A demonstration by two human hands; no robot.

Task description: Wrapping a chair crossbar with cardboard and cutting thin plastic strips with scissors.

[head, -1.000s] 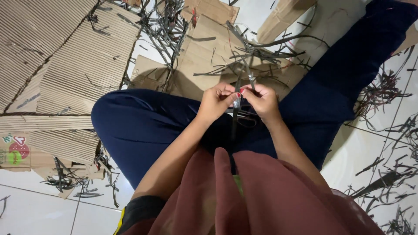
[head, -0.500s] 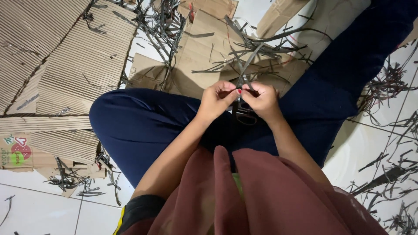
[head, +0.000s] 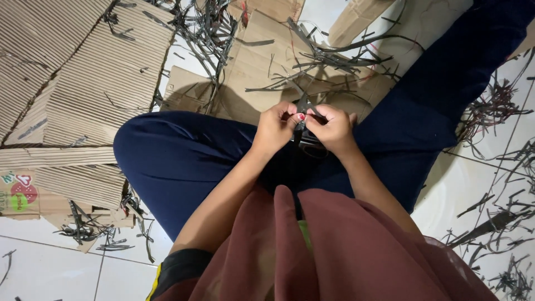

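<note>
We find our left hand (head: 276, 127) and right hand (head: 332, 127) pinched together on thin dark strips (head: 304, 107) above our lap, with flattened cardboard (head: 106, 72) beyond. In our judgement, good work needs short, firm fingertip grips and even tension.

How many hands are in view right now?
2. The left hand and right hand meet over the lap, pinching thin dark strips between them. No other hands show.
</note>
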